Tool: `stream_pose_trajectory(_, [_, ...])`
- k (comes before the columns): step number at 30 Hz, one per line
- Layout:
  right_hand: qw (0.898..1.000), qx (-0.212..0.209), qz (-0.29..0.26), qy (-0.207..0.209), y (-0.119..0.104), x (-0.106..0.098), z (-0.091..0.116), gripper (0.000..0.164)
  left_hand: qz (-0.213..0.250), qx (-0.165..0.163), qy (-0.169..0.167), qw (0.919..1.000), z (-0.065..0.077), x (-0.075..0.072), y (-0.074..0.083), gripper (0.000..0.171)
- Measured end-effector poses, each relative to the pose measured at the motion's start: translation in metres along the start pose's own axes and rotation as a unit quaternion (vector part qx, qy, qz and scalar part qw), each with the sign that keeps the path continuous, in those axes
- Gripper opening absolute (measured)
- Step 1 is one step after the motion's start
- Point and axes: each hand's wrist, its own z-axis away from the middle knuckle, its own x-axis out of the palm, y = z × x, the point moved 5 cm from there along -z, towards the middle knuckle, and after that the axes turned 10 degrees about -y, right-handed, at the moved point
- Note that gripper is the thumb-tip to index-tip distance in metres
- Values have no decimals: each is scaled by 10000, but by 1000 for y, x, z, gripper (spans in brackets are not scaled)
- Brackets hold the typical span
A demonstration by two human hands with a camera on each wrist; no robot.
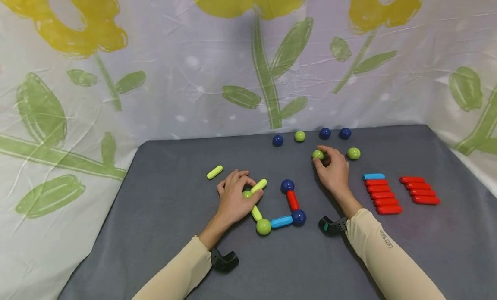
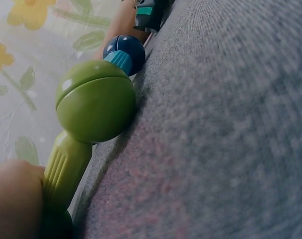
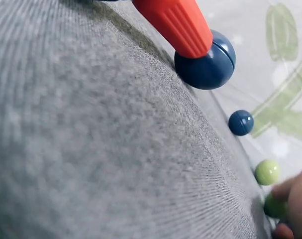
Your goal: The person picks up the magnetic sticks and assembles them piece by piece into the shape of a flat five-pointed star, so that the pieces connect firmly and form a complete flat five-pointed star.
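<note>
In the head view my left hand (image 1: 234, 199) holds a joined chain of balls and rods at its left end, with fingers curled about a green ball (image 1: 247, 194). One yellow-green rod (image 1: 259, 185) sticks out from that ball, and another leads down to a second green ball (image 1: 263, 227). From there the chain runs through a light blue rod (image 1: 281, 221), a dark blue ball (image 1: 298, 217) and a red rod (image 1: 293, 200) to another dark blue ball (image 1: 287, 186). Farther right, my right hand (image 1: 334, 173) pinches a loose green ball (image 1: 318, 155) between thumb and fingers.
Loose dark blue balls (image 1: 325, 133) and green balls (image 1: 353, 153) lie toward the back edge of the grey table (image 1: 155, 231). Two columns of red rods (image 1: 384, 201) are at the right, one topped by a light blue rod (image 1: 374, 176). A single yellow-green rod (image 1: 215, 172) lies beyond my left hand.
</note>
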Motion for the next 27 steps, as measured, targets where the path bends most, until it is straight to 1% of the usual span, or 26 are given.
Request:
stream_pose_trajectory(2, [9993,-92,36,-366,-1,5,-1,37,-3,-12,31,10000,0,0,0,21])
stream_pose_trajectory(5, [9952,-311,-92,-925,-6,14,0,37,-16,-2,70,10000,-1,0,0,20])
stream_pose_trajectory(7, [9917,-413,-142,-1213,-11,20,1,35,-22,4,86,10000,-1,1,0,20])
stream_pose_trajectory(10, [9868,-473,-175,-1539,-20,29,4,32,-34,14,112,9999,-1,1,0,19])
stream_pose_trajectory(14, [9811,-563,-180,-1844,-35,43,6,29,-32,30,121,9999,-1,1,1,20])
stream_pose_trajectory(18, [9719,-587,-467,-2230,-48,54,10,27,-48,40,69,10000,0,1,1,20])
stream_pose_trajectory(22, [9620,-588,-660,-2583,-54,62,14,26,-59,80,49,9999,0,1,1,20])
stream_pose_trajectory(24, [9598,-622,-668,-2654,-56,64,17,26,-59,104,66,9999,0,0,1,20])
stream_pose_trajectory(27, [9599,-728,-674,-2623,-57,65,19,26,-49,125,90,9999,0,0,1,20])
